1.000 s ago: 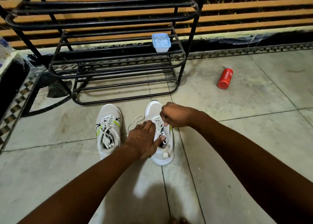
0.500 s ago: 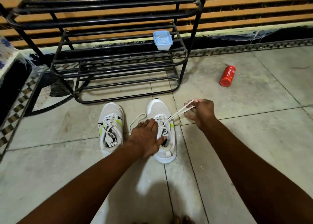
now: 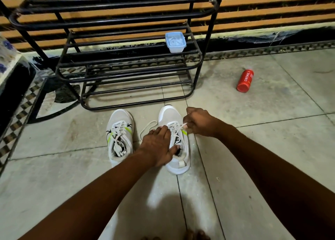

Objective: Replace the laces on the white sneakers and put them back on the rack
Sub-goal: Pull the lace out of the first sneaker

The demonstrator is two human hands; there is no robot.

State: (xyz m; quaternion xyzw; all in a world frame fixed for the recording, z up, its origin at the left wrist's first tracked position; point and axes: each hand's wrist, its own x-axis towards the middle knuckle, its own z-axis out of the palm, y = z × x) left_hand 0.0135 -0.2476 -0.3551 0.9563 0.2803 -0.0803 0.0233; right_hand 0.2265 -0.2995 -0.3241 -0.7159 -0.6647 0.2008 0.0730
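A: Standing at the top of the tiled floor (image 3: 272, 130), the black metal rack (image 3: 126, 58) has a small blue lidded tub (image 3: 175, 42) on the right end of its middle shelf.

B: And the sneakers?

A: Both white, side by side on the floor just in front of the rack. The left sneaker (image 3: 119, 136) is laced, with a lime stripe. The left hand (image 3: 157, 147) rests on the right sneaker (image 3: 174, 140), thumb at the collar; its fingers cover part of the tongue. The right hand (image 3: 199, 121) pinches the white lace (image 3: 182, 128) beside the eyelets, with a loose loop lying left of the toe.

B: Anything unclear?

A: The rack's top is cut off. A red can (image 3: 245, 80) lies well to the right, before a slatted wall
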